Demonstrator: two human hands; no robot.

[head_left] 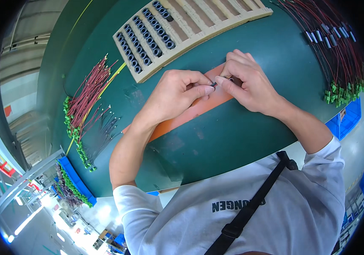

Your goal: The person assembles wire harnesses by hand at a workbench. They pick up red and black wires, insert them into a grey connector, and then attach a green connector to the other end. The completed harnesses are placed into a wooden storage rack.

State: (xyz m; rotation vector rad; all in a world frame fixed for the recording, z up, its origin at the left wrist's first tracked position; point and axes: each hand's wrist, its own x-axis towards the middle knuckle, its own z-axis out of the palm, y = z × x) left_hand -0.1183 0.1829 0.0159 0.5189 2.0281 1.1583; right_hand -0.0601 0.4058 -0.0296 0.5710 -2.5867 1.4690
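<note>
Both hands meet over an orange strip (177,121) lying on the green table. My left hand (175,93) is closed, with thumb and forefinger pinching a small dark cylindrical piece (213,84). Close beside it, my right hand (250,80) is closed too, its thumb pressed against curled fingers. A small dark, ring-like bit shows at those fingers, too small and covered to name. Beyond the hands stands a beige slotted tray (182,50), with rows of small black ring-shaped parts (148,32) in its left slots.
Dark red wires with green connectors (90,85) lie in a bundle at the left, black wires (105,131) beside them. Another bundle with silver and black sleeves (326,36) lies far right. Blue bins (345,121) stand below the table's right edge; a blue-edged one (76,180) is at lower left.
</note>
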